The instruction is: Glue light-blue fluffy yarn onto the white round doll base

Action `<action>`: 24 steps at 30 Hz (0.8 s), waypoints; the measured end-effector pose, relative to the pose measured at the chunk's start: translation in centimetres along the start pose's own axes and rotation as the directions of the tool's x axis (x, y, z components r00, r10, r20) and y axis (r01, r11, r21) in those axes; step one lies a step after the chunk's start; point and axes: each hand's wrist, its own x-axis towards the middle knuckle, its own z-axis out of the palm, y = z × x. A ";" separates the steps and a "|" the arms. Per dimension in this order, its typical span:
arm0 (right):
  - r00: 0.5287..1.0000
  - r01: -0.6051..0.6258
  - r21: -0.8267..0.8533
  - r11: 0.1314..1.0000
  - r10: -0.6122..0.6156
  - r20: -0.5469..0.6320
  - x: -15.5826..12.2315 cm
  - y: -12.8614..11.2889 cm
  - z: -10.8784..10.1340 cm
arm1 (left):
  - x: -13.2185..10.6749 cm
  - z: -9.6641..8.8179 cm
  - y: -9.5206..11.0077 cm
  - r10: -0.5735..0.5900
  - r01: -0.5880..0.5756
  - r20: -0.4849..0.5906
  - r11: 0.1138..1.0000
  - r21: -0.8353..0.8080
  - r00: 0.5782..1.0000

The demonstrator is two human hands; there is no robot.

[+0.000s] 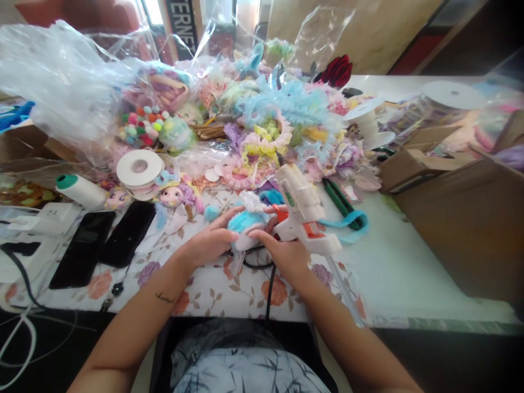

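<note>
The left hand [213, 240] is cupping a fluffy blue-and-white ornament [248, 221] against the floral table [213, 295], steadying it. The right hand [286, 254] is gripping a white glue gun [303, 210] just right of the ornament — nozzle angled toward it — while also pinching its edge.

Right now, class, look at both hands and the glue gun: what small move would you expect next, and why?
Probably a squeeze of the trigger to lay glue on the blue fluffy piece. The right hand grips the glue gun, its nozzle end seemingly turned toward that piece, though the tip is hidden; the left hand steadies the piece on the flowered tablecloth.
</note>
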 end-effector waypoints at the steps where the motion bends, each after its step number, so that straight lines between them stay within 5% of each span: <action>1: 1.000 0.008 -0.002 1.000 -0.008 0.005 0.0 0.1 0.0 | 0.0 0.2 -0.2 0.011 -0.011 -0.009 1.000 0.007 1.000; 6: 0.998 0.017 -0.042 0.999 -0.015 0.068 -0.2 0.5 0.0 | 0.1 1.2 -0.7 0.053 -0.047 -0.123 0.998 0.046 0.991; 13: 0.988 0.020 -0.082 0.996 -0.007 0.153 -0.6 0.2 0.4 | 0.3 1.7 -0.4 0.136 -0.136 -0.086 0.991 0.001 0.987; 24: 0.981 -0.023 -0.169 0.985 0.055 0.187 -1.0 0.6 0.3 | 0.4 1.8 -0.4 0.089 -0.085 -0.145 0.996 0.035 0.985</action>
